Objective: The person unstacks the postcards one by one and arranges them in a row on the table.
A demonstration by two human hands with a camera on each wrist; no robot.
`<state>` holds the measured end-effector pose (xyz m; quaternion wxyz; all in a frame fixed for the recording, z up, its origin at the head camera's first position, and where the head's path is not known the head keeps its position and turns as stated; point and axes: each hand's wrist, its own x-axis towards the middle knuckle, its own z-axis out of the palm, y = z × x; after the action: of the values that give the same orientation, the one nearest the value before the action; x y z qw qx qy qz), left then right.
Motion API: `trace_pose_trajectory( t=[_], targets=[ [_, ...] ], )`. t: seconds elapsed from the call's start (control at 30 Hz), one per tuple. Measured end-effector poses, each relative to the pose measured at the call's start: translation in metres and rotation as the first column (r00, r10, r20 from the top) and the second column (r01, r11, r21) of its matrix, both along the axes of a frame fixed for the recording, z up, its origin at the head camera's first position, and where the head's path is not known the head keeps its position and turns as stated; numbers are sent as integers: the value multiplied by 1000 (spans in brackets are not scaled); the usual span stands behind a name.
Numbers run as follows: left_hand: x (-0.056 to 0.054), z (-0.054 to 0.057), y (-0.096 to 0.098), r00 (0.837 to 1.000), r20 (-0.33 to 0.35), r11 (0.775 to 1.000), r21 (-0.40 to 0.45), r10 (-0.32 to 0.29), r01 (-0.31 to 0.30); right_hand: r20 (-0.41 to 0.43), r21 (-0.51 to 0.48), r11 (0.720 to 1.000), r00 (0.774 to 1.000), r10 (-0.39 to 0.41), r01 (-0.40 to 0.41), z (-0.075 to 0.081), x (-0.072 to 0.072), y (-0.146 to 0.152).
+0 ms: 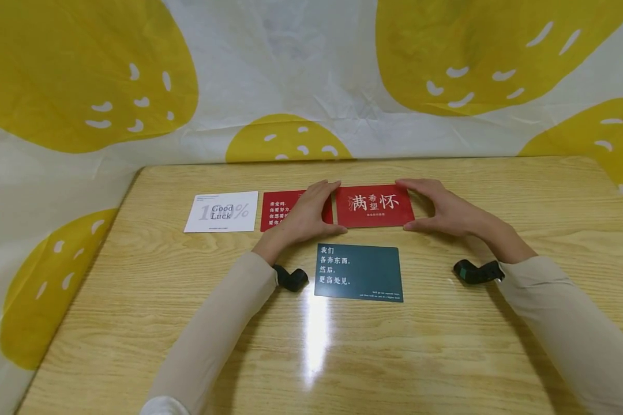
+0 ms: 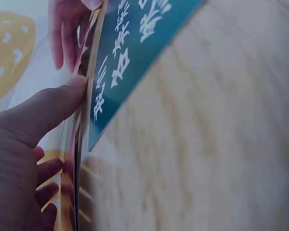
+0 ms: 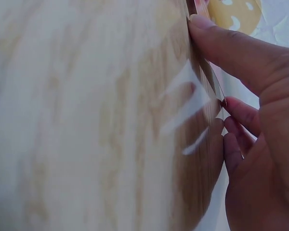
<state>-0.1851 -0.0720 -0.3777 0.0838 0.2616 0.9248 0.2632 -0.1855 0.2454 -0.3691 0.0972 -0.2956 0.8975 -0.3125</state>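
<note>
Both my hands were spread around the red card [image 1: 374, 214] near the middle of the table's [image 1: 114, 340] far edge: left hand [image 1: 306, 214] at its left corners, right hand [image 1: 449, 208] at its right, thumbs on the near side, fingers on the far. How hard they pressed I couldn't tell. Straightening it called, I judged, for light, even nudges from both ends. The other red card [image 1: 276, 211] lay just beside, partly hidden by my left hand and easily knocked askew. The white card [image 1: 222, 222] lay toward the far left corner; the green card [image 1: 360, 274], nearer me, was where a dropped wrist might drag it.
</note>
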Motion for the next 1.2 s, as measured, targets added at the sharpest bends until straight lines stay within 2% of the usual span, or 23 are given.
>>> trace_pose_trajectory(
  t=[0.5, 0.83, 1.2],
  targets=[
    [-2, -1, -1, 999, -29, 1000, -15, -18, 17, 18, 6, 1000, 1000, -16, 16, -1, -1, 0],
    [-2, -1, -2, 998, -58, 999, -27, -28, 26, 8, 1, 1000, 1000, -3, 3, -3, -3, 0],
    [-4, -3, -2, 998, -62, 999, -40, -26, 24, -6, 14, 1000, 1000, -4, 4, -6, -5, 1]
  ],
)
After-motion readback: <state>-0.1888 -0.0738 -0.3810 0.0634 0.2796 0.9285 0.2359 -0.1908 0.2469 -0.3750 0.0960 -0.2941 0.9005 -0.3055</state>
